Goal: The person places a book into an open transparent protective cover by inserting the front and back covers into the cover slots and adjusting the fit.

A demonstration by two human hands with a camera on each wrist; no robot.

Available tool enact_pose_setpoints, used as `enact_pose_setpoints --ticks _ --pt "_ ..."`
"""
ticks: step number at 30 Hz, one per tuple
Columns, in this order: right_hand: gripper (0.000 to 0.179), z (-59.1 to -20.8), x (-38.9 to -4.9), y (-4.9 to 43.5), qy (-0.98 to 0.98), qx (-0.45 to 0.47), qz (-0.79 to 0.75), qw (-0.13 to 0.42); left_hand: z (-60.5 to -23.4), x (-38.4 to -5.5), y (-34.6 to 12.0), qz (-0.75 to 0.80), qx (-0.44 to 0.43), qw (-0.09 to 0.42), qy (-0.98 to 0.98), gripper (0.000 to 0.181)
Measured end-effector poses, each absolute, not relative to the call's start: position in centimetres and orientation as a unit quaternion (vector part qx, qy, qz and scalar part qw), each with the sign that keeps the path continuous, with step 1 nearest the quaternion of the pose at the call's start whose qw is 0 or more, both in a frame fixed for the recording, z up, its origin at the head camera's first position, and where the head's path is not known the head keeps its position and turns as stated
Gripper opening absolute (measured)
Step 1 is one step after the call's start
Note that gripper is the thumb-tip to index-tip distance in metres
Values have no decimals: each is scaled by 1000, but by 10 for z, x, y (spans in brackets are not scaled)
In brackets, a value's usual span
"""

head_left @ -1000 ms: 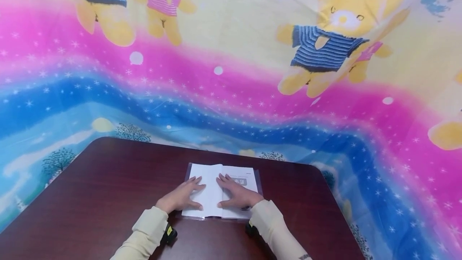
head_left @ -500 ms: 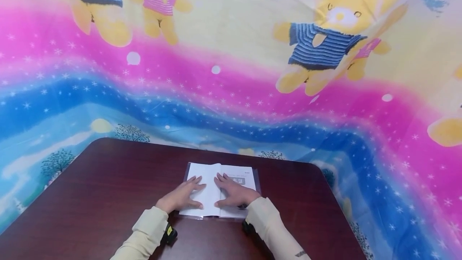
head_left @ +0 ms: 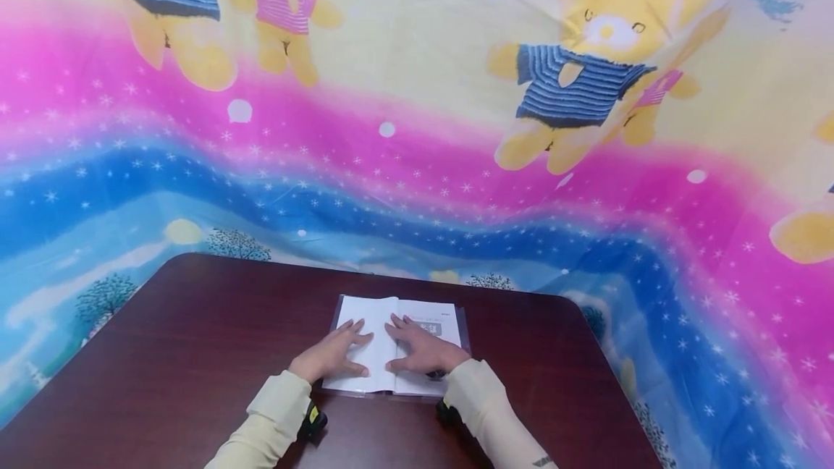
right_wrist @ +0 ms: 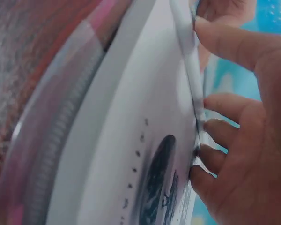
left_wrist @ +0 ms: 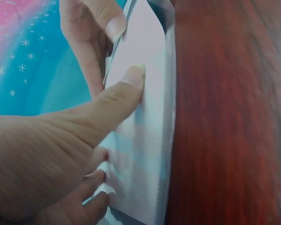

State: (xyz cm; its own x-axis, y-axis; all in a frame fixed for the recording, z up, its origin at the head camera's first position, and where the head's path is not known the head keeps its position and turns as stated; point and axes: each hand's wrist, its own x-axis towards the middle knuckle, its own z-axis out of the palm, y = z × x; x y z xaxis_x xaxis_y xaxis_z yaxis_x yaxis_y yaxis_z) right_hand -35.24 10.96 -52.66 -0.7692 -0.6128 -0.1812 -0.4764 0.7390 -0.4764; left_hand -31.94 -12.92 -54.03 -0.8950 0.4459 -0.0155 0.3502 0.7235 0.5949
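Note:
An open book (head_left: 426, 310) in a clear plastic cover lies on the table, its left page blank white and its right page bearing a grey printed block. My left hand (head_left: 334, 353) rests spread on the left page, thumb pointing toward the spine. On the right page lies my right hand (head_left: 423, 352), its fingertips beside the spine fold and part of the print hidden beneath it. The left wrist view shows the left thumb (left_wrist: 117, 96) extended over the white page (left_wrist: 140, 51). In the right wrist view, the right fingertips (right_wrist: 208, 154) press along the raised fold near the spine.
The dark red-brown table (head_left: 215, 353) spreads around the book. A patterned cloth (head_left: 391, 187) with bears and snowflakes hangs behind and to the sides of it. Black wrist devices (head_left: 313, 422) sit below both cream sleeves (head_left: 280, 407).
Both hands stay spread on the pages. The right hand and the book have shifted very slightly left in the head view, which has itself moved a little.

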Motion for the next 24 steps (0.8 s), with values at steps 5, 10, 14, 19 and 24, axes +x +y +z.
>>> enact_pose_setpoints --ticks 5,10,14,19,24 --pt "55 -520 -355 123 915 -276 -263 131 -531 -315 -123 292 213 88 928 68" --pt "50 -520 -355 141 934 -230 -262 73 -532 -314 -122 280 208 91 933 69" --pt "58 -522 -353 156 966 -164 -199 33 -533 -314 -120 278 199 95 935 69" --pt "63 -522 -350 164 972 -68 -222 35 -528 -313 -119 279 185 94 938 68" --pt "58 -518 -345 167 955 -2 -293 52 -527 -313 -117 279 182 93 938 69"
